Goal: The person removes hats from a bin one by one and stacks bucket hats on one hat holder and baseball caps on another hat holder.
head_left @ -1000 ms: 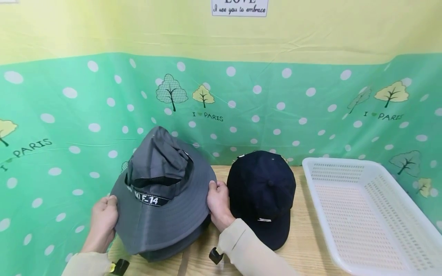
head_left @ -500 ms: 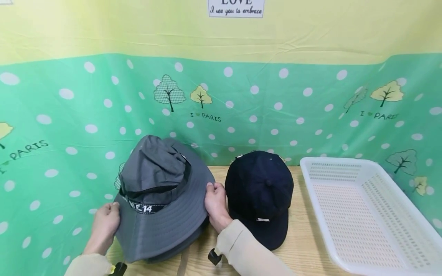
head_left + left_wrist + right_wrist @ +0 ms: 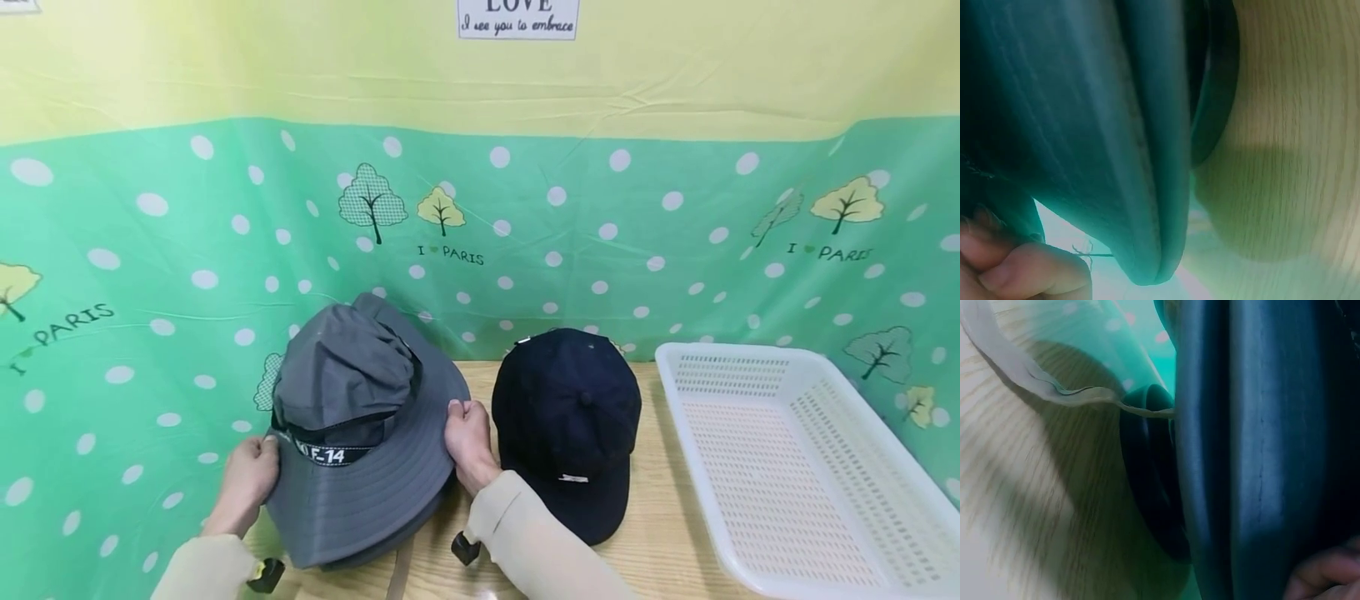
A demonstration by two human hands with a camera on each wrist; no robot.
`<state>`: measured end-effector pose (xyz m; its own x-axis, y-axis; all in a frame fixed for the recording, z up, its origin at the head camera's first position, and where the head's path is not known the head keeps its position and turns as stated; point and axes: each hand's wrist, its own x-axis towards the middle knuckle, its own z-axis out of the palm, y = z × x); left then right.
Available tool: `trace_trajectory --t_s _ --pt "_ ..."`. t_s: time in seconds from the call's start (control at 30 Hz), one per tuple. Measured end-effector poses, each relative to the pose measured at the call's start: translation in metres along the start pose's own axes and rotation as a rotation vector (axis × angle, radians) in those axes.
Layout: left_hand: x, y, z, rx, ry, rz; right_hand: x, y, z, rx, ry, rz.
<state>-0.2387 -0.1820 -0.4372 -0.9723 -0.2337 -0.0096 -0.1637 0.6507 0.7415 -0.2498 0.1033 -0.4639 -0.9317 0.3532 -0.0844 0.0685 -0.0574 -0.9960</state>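
Observation:
A dark grey bucket hat [image 3: 337,500] with a black lettered band sits over a second hat [image 3: 408,533], whose brim shows just beneath it. My left hand [image 3: 251,479] pinches the upper brim at its left edge. On the opposite side, my right hand [image 3: 470,442] grips the brim between thumb and fingers. The left wrist view shows the two stacked brims [image 3: 1147,125] close together, a dark curved rim [image 3: 1219,81] below them. In the right wrist view, a pale strap [image 3: 1054,387] trails out from under the hats onto the table.
A navy baseball cap [image 3: 567,408] stands right of my right hand, its visor toward me. Farther right is a white perforated plastic basket [image 3: 708,500] on the wooden table [image 3: 660,517]. A green and yellow printed cloth [image 3: 555,225] hangs behind everything.
The bucket hat has come down, its crown lower than before. Its left brim and my left hand have shifted right and slightly down. My right hand keeps nearly the same place on the brim.

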Motion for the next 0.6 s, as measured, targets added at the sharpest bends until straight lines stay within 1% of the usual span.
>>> trace_trajectory --t_s 0.1,0.23,0.37,0.43,0.5,0.6 --pt "0.001 -0.001 0.002 -0.005 -0.018 -0.014 0.002 0.002 0.001 -0.001 -0.007 0.018" --pt "0.001 -0.004 0.009 -0.026 -0.037 -0.027 0.004 0.005 0.000 -0.010 -0.010 0.017" --pt "0.005 -0.008 0.013 -0.045 -0.046 -0.021 0.006 0.010 -0.002 -0.037 -0.017 0.017" --pt "0.009 -0.011 0.011 -0.061 -0.056 -0.015 0.007 0.010 -0.003 -0.057 -0.022 -0.007" --pt "0.012 -0.013 0.006 -0.075 -0.081 -0.019 0.008 0.009 -0.004 -0.074 -0.031 -0.036" --pt "0.017 -0.014 -0.004 -0.094 -0.125 -0.050 0.011 0.005 -0.007 -0.092 -0.027 -0.056"
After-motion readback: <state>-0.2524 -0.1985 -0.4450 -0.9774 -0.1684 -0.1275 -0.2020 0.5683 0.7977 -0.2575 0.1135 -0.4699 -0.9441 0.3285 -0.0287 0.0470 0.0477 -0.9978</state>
